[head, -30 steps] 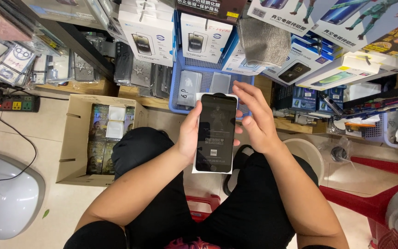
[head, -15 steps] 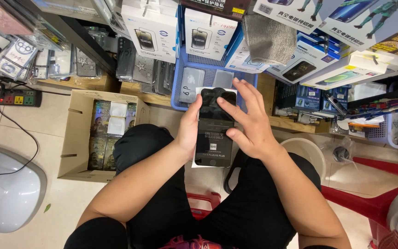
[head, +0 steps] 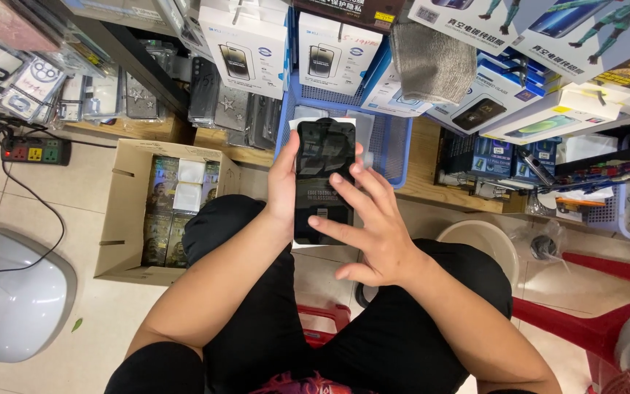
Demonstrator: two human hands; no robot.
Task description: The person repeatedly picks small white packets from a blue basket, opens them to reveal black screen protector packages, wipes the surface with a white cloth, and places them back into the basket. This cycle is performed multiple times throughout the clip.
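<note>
My left hand (head: 284,182) grips the left edge of a black glass screen protector on its white backing card (head: 323,157), held upright above my knees. A black phone sits against its upper part. My right hand (head: 368,230) lies flat over the lower half of the card, fingers spread, fingertips pressing on the dark surface. Both forearms reach forward over my black trousers.
A blue wire basket (head: 391,142) stands just behind the card. An open cardboard box (head: 129,219) of packets sits at the left, a power strip (head: 34,151) and cable beyond it. Boxed phone accessories fill the shelves. A red plastic stool (head: 592,321) and a beige bucket (head: 486,241) are at the right.
The card and phone have been raised and moved away from me. My right hand slid from the card's right edge onto its front face, fingers spreading.
</note>
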